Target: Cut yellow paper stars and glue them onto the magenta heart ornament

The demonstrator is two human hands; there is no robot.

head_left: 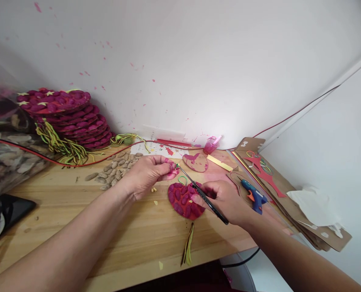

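Note:
My left hand (156, 172) pinches a small green-and-yellow scrap (177, 165) between fingertips stained pink. In my right hand (223, 198) is a pair of scissors (210, 202), seen nearly edge-on, with black handles and a thin metal blade whose tip touches or almost touches the scrap. Below them a round ornament (180, 200) covered in magenta peanut shells lies on the table, partly hidden by the right hand and scissors. It has a green loop (182, 180) at its top and a yellow, green and dark tassel (188, 245) at its bottom.
Loose peanuts (115, 170) lie left of my hands. A stack of magenta shell discs (71, 117) stands at the back left. To the right are a blue glue gun (255, 196), a pink-stained cup (210, 146) and cardboard (329, 235). A red cord (119, 152) crosses behind.

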